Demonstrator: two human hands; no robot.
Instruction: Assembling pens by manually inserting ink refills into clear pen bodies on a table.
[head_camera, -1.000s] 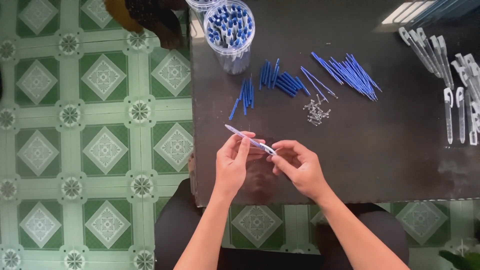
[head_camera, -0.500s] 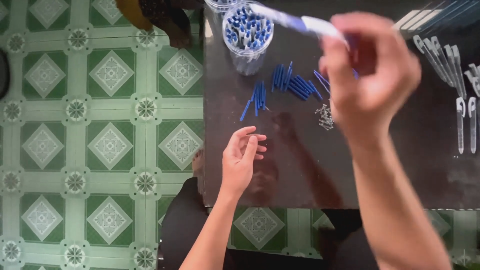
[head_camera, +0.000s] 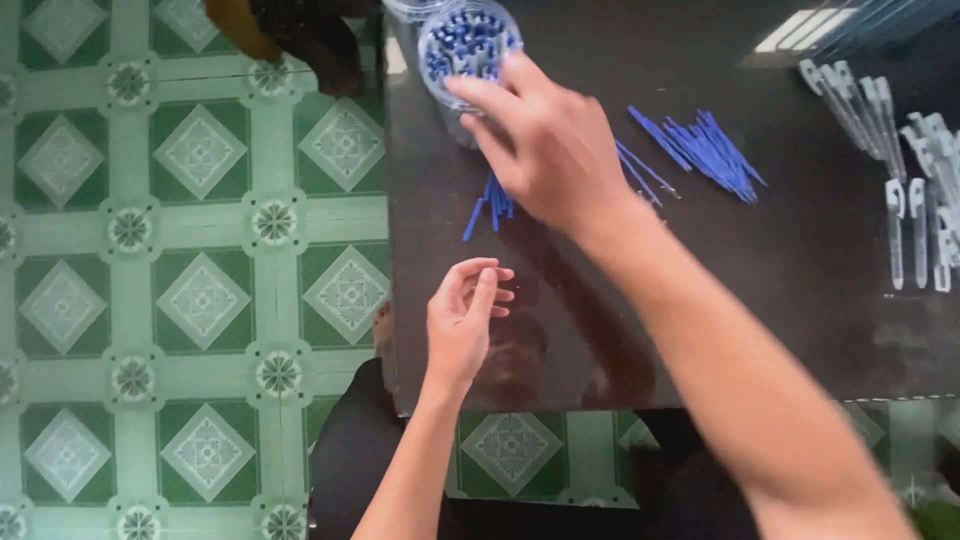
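Head view, right hand: right hand (head_camera: 555, 150) stretched far forward over the dark table (head_camera: 780, 300), back of hand up, fingers spread loosely and extended, nothing seen gripped; fingertips reach the rim of the clear jar (head_camera: 468, 45).
Head view, left hand: left hand (head_camera: 465, 320) hovers above the near left part of the table, palm turned inward, fingers curled loosely and apart, empty.
Jar: clear round jar near the table's far left edge, packed with blue-tipped pieces standing upright; a second clear container just behind it, mostly cut off by the frame.
Under the right hand: small bunch of blue caps (head_camera: 490, 200) lying flat, partly hidden by the hand and wrist.
Right of the hand: loose heap of thin blue sticks (head_camera: 705, 150), fanned out, well apart from the jar.
Far right: row of pale grey pen barrels (head_camera: 915, 190) lying side by side, some cut by the frame edge.
In the way: right forearm crosses the table's middle diagonally and hides what lies beneath.
Floor: green patterned tiles (head_camera: 180, 300) left of the table.
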